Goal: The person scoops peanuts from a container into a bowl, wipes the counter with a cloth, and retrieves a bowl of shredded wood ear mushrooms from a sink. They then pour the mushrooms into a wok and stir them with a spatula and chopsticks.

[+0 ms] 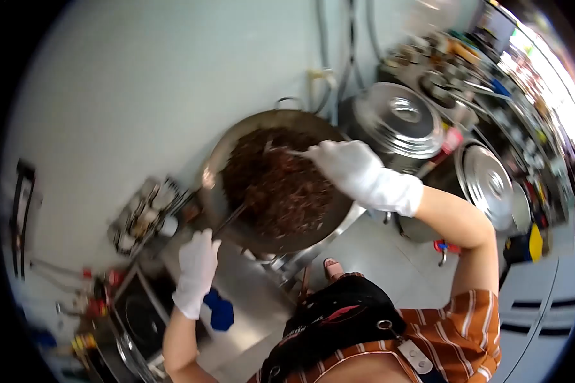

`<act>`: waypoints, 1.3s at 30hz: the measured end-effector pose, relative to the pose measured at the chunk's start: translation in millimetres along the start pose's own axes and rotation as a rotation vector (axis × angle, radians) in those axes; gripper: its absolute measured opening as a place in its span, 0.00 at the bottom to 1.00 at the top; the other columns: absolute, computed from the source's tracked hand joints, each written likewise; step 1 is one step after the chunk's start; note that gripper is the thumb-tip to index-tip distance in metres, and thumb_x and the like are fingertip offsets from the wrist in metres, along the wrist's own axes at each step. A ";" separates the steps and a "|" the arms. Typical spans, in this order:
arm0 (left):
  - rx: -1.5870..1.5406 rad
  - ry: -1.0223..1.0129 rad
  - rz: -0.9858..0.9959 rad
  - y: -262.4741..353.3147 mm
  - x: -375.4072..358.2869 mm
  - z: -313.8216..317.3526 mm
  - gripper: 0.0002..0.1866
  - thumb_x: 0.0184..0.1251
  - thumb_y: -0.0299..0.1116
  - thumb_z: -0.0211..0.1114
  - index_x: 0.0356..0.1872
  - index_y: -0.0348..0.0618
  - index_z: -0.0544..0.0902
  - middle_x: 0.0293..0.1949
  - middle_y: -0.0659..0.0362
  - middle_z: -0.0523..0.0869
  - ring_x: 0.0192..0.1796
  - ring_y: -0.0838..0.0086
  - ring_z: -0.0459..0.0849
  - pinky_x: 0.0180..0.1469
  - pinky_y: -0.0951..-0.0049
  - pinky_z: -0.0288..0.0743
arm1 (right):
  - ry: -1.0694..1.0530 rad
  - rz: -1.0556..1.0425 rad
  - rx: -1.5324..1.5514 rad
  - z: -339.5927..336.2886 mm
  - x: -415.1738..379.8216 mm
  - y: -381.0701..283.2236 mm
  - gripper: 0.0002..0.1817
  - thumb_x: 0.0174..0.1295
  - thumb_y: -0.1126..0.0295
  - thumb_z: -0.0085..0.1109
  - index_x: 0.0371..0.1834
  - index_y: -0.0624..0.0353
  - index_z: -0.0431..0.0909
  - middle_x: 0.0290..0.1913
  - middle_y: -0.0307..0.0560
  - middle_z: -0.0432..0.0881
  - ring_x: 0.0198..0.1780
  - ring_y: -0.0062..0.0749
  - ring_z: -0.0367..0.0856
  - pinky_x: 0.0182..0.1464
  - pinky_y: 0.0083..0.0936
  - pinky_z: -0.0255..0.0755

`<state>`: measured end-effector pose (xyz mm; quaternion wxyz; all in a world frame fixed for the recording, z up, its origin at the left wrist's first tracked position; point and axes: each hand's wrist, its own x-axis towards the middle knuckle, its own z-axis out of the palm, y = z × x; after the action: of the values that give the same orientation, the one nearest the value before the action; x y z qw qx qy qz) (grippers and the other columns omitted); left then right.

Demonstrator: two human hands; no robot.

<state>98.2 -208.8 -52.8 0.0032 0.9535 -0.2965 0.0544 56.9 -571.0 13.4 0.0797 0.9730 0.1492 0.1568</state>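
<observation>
A wide wok holds a heap of dark brown, shredded-looking food. My left hand, in a white glove, is closed around the handle of a long stirring utensil. Its far end is sunk in the left side of the food, so its shape is hidden. My right hand, also white-gloved, reaches over the wok's right rim. It grips a metal utensil whose tip touches the upper part of the food; blur hides its exact kind.
Large lidded metal pots stand right of the wok, another lidded pot beyond. Crowded shelves run along the right. Left are a rack of small containers, a steel counter and a blue cloth. A wall rises behind.
</observation>
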 end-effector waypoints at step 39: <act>0.171 -0.214 -0.278 -69.1 30.5 -45.6 0.10 0.64 0.34 0.55 0.40 0.53 0.85 0.26 0.52 0.84 0.31 0.55 0.83 0.35 0.56 0.74 | -0.948 -0.085 0.440 137.4 31.4 158.5 0.19 0.60 0.74 0.44 0.53 0.55 0.76 0.16 0.39 0.70 0.13 0.26 0.66 0.14 0.22 0.59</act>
<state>157.6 -167.3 -2.4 -0.1020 0.9824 -0.1547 -0.0235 172.6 -725.4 -74.7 -0.0615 0.9239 0.1655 -0.3394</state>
